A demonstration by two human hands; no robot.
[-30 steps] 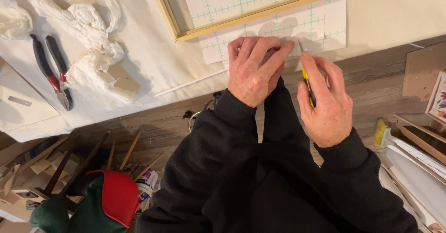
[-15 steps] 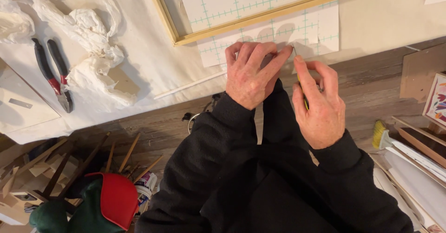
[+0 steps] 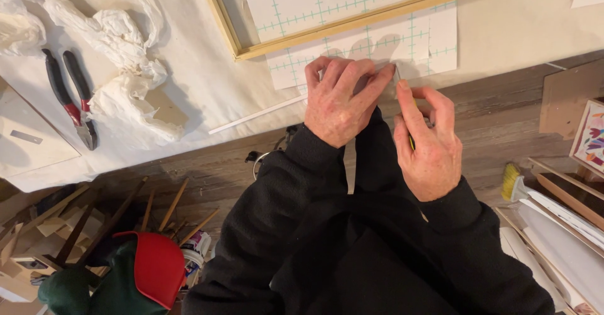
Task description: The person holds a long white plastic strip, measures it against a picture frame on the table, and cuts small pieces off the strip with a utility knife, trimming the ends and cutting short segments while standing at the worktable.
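My left hand (image 3: 340, 98) presses flat on a white sheet with a green grid (image 3: 377, 41) at the near edge of the white-covered table. My right hand (image 3: 428, 139) grips a yellow-handled knife (image 3: 410, 140), its thin blade tip (image 3: 396, 71) touching the sheet right beside my left fingertips. A light wooden frame (image 3: 352, 24) lies over the far part of the gridded sheet. Both arms are in black sleeves.
Red-and-black pliers (image 3: 69, 98) and crumpled white cloth (image 3: 123, 70) lie at the left of the table. A thin white strip (image 3: 255, 115) rests near the edge. Wooden sticks (image 3: 126, 217) and a red-and-green item (image 3: 135, 277) sit on the floor; boards and a yellow brush (image 3: 513, 183) at right.
My right hand has slid the knife up toward the sheet's edge, closer to my left fingertips. The left hand has stayed pressed on the sheet.
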